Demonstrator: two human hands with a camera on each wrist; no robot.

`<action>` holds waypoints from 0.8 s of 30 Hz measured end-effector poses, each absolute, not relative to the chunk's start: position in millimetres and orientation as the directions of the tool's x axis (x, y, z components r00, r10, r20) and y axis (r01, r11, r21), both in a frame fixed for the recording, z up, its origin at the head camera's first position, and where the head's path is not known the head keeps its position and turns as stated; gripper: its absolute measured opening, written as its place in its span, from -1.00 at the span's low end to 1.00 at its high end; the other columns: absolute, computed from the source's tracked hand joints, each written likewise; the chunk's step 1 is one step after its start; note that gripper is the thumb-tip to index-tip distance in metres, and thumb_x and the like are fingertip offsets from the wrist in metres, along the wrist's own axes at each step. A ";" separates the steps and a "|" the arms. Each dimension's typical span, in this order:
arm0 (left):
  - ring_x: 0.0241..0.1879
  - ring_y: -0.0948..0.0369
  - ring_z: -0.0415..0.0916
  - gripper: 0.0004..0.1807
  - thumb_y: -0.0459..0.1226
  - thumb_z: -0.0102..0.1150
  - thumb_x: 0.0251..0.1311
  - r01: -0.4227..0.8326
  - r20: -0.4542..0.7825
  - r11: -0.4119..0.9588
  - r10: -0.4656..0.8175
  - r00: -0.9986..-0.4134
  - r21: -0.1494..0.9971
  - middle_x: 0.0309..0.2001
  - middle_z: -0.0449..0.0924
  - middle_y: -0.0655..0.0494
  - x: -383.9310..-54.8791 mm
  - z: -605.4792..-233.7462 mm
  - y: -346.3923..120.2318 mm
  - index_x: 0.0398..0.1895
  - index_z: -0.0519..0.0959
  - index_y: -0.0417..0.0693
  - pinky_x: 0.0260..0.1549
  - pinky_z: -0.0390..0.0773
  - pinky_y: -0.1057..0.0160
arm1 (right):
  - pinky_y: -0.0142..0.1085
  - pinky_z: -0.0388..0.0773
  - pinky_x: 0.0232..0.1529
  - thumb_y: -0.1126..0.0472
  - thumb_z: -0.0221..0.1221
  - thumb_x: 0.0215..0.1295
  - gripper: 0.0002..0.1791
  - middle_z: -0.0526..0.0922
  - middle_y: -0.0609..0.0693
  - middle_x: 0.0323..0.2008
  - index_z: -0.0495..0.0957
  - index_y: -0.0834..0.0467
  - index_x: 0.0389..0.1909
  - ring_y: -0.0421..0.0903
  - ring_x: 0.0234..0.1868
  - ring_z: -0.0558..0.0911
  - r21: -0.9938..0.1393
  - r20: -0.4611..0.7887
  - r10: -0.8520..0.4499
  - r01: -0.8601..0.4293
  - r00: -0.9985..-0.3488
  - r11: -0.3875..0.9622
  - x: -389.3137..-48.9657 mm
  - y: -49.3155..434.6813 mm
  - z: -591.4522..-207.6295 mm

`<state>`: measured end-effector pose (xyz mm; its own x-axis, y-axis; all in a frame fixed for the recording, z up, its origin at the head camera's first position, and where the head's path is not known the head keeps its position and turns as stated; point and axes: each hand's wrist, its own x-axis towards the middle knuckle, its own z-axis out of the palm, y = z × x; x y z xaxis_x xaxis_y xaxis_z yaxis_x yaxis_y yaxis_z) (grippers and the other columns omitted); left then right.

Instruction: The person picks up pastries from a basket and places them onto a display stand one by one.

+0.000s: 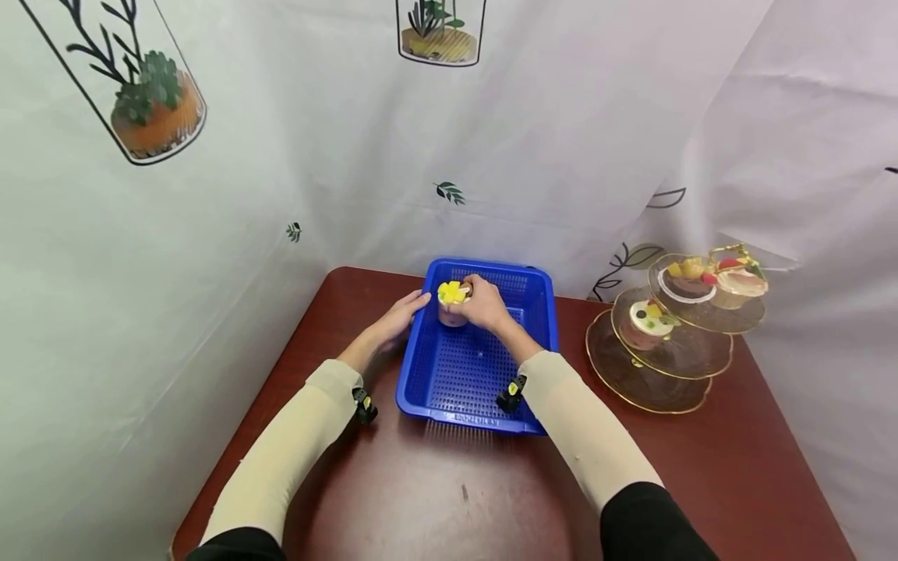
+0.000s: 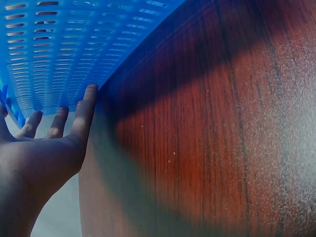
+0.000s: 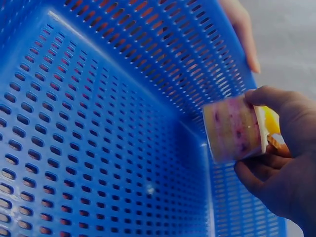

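A small round layered cake cup [image 3: 232, 131] with cream and a yellow topping [image 1: 454, 291] is inside the blue plastic basket [image 1: 477, 425], near its far left corner. My right hand [image 1: 486, 304] grips the cup by its upper edge, thumb on one side and fingers on the other. In the right wrist view the cup's pink and tan layers show through its clear side. Outside the basket's left wall, my left hand [image 1: 394, 321] rests against it with fingers [image 2: 85, 116] mostly straight. Its thumb lies by the rim.
A three-tier clear stand with gold edges [image 1: 648, 396] stands to the right on the dark red table [image 1: 449, 499]. On its upper tiers sit several dessert cups, including one with white cream [image 1: 646, 323]. Patterned white cloth [image 1: 351, 140] hangs behind and at both sides.
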<state>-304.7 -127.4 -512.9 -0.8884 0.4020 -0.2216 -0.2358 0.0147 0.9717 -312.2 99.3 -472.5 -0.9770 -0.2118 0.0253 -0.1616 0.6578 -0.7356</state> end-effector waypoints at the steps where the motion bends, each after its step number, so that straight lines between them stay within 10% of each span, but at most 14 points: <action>1: 0.32 -0.16 0.54 -0.33 0.11 -0.09 0.66 -0.236 -0.221 0.013 0.400 -0.889 0.972 0.42 0.48 -0.17 -305.1 -513.1 -127.9 0.65 0.18 0.03 0.11 0.69 -0.05 | 0.00 0.66 0.10 -0.03 0.50 0.25 -0.18 0.64 0.24 0.17 0.42 0.31 0.39 0.14 0.10 0.67 -0.735 0.027 -0.216 -0.166 -0.976 0.657 -311.1 99.3 -469.7; 24: 0.31 -0.17 0.52 -0.33 0.10 -0.07 0.66 -0.239 -0.220 0.002 0.399 -0.890 0.971 0.40 0.48 -0.24 -306.1 -513.3 -125.5 0.64 0.19 0.01 0.08 0.70 0.02 | -0.03 0.65 0.12 -0.02 0.52 0.26 -0.15 0.60 0.19 0.18 0.31 0.27 0.38 0.07 0.10 0.65 -0.708 0.191 -0.344 -0.372 -0.919 0.600 -270.1 141.9 -399.3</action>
<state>-306.1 -125.5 -513.3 -0.8902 0.3992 -0.2195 -0.2387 0.0016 0.9711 -270.1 141.9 -399.3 -0.9192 -0.3443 0.1913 -0.3721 0.5999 -0.7082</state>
